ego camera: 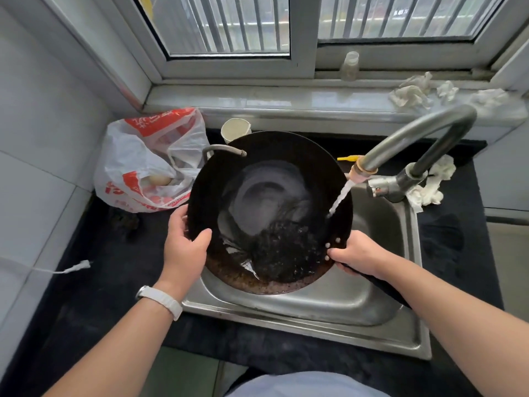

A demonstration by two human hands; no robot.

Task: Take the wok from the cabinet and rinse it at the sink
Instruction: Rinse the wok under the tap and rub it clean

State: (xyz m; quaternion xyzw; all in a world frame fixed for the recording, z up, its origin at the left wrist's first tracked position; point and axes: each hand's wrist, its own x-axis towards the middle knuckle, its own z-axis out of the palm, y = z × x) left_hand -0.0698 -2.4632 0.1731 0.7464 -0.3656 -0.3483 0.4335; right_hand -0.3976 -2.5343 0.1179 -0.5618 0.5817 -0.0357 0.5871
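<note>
A large black wok (269,179) hangs tilted over the steel sink (357,299), its lower rim rusty brown. Water runs from the grey curved faucet (412,130) onto the wok's right inner wall and pools dark near the bottom. My left hand (186,247) grips the wok's left rim, thumb inside. My right hand (357,256) is closed around the black long handle by the rivets. A small metal loop handle sticks out at the wok's far left edge.
A red and white plastic bag (146,164) with eggs lies on the dark counter at the left. A white cup (235,130) stands behind the wok. Crumpled tissues (432,181) sit by the faucet base and on the windowsill. A white cable (74,267) lies at the left.
</note>
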